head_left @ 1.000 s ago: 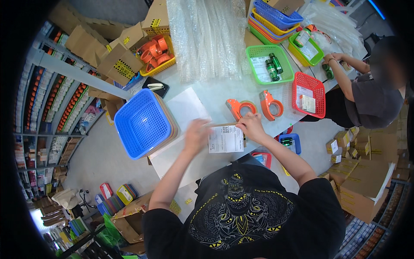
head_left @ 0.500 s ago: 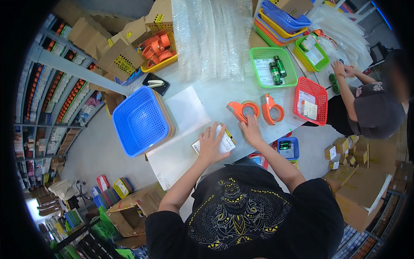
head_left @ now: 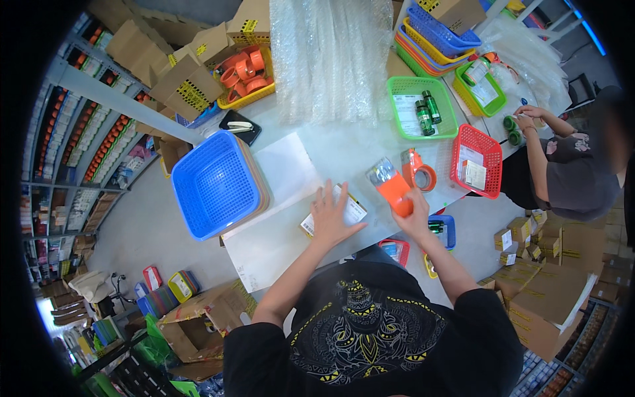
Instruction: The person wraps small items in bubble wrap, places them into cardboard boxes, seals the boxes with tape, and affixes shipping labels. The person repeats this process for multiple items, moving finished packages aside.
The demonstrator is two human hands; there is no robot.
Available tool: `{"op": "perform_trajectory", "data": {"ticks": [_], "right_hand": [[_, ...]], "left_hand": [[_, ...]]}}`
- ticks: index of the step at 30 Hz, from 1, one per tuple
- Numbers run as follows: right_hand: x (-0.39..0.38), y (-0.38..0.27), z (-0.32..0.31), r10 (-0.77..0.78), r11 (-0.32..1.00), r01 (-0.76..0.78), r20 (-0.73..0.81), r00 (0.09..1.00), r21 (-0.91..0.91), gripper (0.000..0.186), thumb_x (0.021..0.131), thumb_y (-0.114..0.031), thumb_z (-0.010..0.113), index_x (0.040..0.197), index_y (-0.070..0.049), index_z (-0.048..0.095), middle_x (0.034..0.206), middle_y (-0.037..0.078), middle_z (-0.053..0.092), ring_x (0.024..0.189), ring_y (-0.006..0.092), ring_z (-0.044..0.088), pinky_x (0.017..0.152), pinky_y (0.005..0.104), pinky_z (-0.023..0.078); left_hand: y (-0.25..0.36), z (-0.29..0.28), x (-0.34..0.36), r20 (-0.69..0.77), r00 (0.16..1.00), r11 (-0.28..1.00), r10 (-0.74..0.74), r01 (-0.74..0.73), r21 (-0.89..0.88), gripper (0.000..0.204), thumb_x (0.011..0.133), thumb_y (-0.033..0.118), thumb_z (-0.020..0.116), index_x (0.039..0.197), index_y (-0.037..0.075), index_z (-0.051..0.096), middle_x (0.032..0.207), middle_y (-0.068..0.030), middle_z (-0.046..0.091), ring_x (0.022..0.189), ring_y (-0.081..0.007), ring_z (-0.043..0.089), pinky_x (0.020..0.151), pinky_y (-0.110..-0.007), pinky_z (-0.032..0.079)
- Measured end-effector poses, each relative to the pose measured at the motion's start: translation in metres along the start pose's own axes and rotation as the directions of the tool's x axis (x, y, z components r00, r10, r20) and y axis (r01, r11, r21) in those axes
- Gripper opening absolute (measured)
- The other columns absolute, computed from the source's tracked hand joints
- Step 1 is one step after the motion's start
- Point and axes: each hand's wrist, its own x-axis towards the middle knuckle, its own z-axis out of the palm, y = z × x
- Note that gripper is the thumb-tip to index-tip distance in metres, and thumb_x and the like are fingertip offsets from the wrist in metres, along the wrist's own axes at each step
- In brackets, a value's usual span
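My left hand [head_left: 331, 220] rests with fingers spread over a small box [head_left: 350, 206] with a white label, on a pale sheet near the table's front edge. My right hand [head_left: 413, 212] grips an orange tape dispenser [head_left: 393, 193], lifted with its silver end toward the far side, right of the box. A second orange tape dispenser [head_left: 417, 163] lies just beyond it. A stack of blue baskets [head_left: 211, 185] stands to the left, on white paper [head_left: 284, 159].
Green [head_left: 410, 86] and red [head_left: 486, 152] baskets hold labels and goods. Bubble wrap [head_left: 331, 59], tape rolls in a yellow basket [head_left: 248, 96] and stacked baskets [head_left: 436, 40] line the back. A co-worker [head_left: 575, 165] stands at the right. Cartons [head_left: 549, 298] fill the lower right.
My right hand has picked up the nearer tape dispenser and tilted it up. My left hand has come down onto the labelled box, which has turned askew.
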Motion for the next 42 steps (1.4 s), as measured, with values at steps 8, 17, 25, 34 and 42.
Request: {"op": "perform_trajectory", "data": {"ticks": [8,17,25,34,42], "right_hand": [[-0.021,-0.077,-0.061,-0.29,0.956,0.282,0.15,0.945,0.078,0.059,0.058,-0.006,0.08,0.113,-0.024,0.068,0.09,0.006,0.054,0.079,0.0262,0.055,0.068,0.0354,0.048],[-0.04,-0.121,-0.068,-0.02,0.999,0.03,0.354,0.935,-0.021,0.064,0.059,-0.007,0.079,0.119,-0.024,0.068,0.093,0.008,0.053,0.081,0.0277,0.055,0.07,0.0379,0.046],[-0.075,-0.1,-0.09,0.292,0.956,-0.269,0.495,0.818,-0.119,0.066,0.066,-0.009,0.077,0.128,-0.026,0.062,0.089,0.011,0.051,0.08,0.0307,0.056,0.07,0.0393,0.048],[-0.093,-0.045,-0.016,0.299,0.946,-0.321,0.47,0.83,-0.036,0.064,0.068,-0.013,0.078,0.128,-0.026,0.061,0.091,0.013,0.052,0.08,0.0328,0.057,0.074,0.0407,0.051],[-0.099,-0.045,-0.009,0.368,0.919,-0.391,0.48,0.796,-0.056,0.069,0.067,-0.015,0.079,0.132,-0.028,0.058,0.1,0.015,0.055,0.09,0.0343,0.059,0.081,0.0415,0.051]], "left_hand": [[0.014,-0.078,-0.004,0.103,0.994,0.196,0.037,0.094,-0.976,0.036,0.09,0.023,0.065,0.118,0.0,0.065,0.111,-0.017,0.067,0.104,-0.0197,0.062,0.092,-0.032,0.046],[0.001,-0.054,0.001,0.102,0.954,0.384,-0.283,0.21,-0.899,0.01,0.086,0.002,0.067,0.09,-0.005,0.073,0.078,-0.0098,0.072,0.068,-0.011,0.067,0.063,-0.024,0.053],[-0.089,-0.017,0.069,0.105,0.933,0.545,-0.343,0.289,-0.787,0.014,0.085,0.006,0.069,0.09,-0.006,0.072,0.075,-0.009,0.071,0.064,-0.0116,0.065,0.06,-0.024,0.051],[-0.1,0.048,0.072,0.444,0.849,0.432,-0.287,0.528,-0.731,0.017,0.078,0.016,0.077,0.087,0.001,0.075,0.081,-0.0091,0.072,0.076,-0.016,0.07,0.068,-0.027,0.054],[-0.018,0.018,0.056,-0.071,0.967,0.965,0.247,-0.252,-0.073,0.068,0.086,0.031,0.066,0.146,0.017,0.038,0.15,-0.0166,0.036,0.138,-0.0318,0.035,0.109,-0.051,0.031]]}}
